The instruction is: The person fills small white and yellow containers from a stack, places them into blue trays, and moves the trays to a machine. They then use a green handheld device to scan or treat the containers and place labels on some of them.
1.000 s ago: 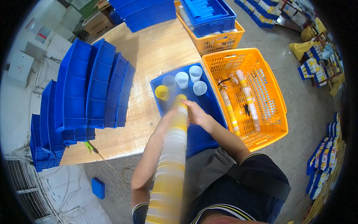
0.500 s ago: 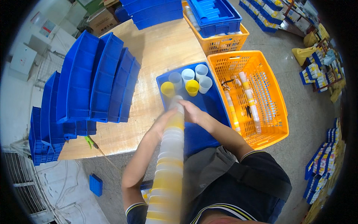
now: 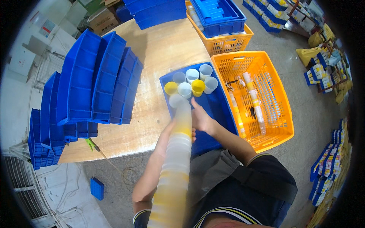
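Note:
A long stack of nested plastic cups (image 3: 175, 154), white and yellow, slants from my body toward the blue tray (image 3: 224, 110); motion blurs it. My left hand (image 3: 164, 138) wraps its left side. On the right side, my right hand (image 3: 202, 118) curls its fingers round the stack, thumb raised near the far end. Cups stand in the tray's far part, among them a yellow cup (image 3: 197, 87), another yellow cup (image 3: 170, 88) and a white cup (image 3: 184, 90). A blurred whitish cup (image 3: 176, 101) sits at the stack's far end; whether it is separate I cannot tell.
An orange crate (image 3: 279, 98) holding cup stacks stands right of the tray. Blue bins (image 3: 81, 79) are piled on the left of the wooden table (image 3: 159, 49). More blue bins (image 3: 157, 11) and another orange crate (image 3: 228, 45) are at the back.
One more white cup now stands in the tray, between the yellow ones. The stack's far end and both hands have shifted slightly nearer me and right; the right thumb has lifted.

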A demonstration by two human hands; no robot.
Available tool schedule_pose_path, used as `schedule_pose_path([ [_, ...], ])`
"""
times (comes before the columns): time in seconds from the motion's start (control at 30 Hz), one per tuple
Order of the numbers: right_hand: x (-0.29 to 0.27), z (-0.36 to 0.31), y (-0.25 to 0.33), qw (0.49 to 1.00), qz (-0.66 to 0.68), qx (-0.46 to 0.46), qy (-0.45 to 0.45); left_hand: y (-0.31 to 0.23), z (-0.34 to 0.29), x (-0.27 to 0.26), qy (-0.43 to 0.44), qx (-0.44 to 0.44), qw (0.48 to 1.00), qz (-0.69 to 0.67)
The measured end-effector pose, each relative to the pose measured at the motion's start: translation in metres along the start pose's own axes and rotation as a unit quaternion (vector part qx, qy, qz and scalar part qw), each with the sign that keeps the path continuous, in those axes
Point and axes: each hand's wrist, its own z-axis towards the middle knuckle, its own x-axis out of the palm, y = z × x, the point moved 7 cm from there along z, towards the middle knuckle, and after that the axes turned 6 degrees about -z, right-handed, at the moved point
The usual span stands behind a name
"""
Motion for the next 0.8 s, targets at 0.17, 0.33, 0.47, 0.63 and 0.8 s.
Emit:
schedule_pose_path([
  [0.17, -0.012, -0.027, 0.034, 0.988, -0.041, -0.129, -0.073, 0.012, 0.015, 0.01, -0.001, -0.057, 0.998, 0.03],
  [0.33, -0.028, -0.067, 0.012, 0.984, 0.127, -0.013, -0.121, 0.017, 0.015, 0.014, 0.02, -0.042, 0.999, -0.028],
  [0.47, -0.008, -0.064, 0.013, 0.967, -0.242, -0.061, -0.052, 0.023, 0.013, 0.004, -0.01, -0.088, 0.996, 0.031],
  [0.63, -0.012, -0.067, 0.015, 0.993, 0.041, -0.035, -0.108, 0.03, 0.011, 0.003, 0.006, -0.095, 0.995, 0.021],
  [0.8, -0.01, -0.072, -0.013, 0.972, -0.228, -0.053, 0.004, 0.029, 0.004, -0.014, 0.005, -0.094, 0.996, -0.001],
])
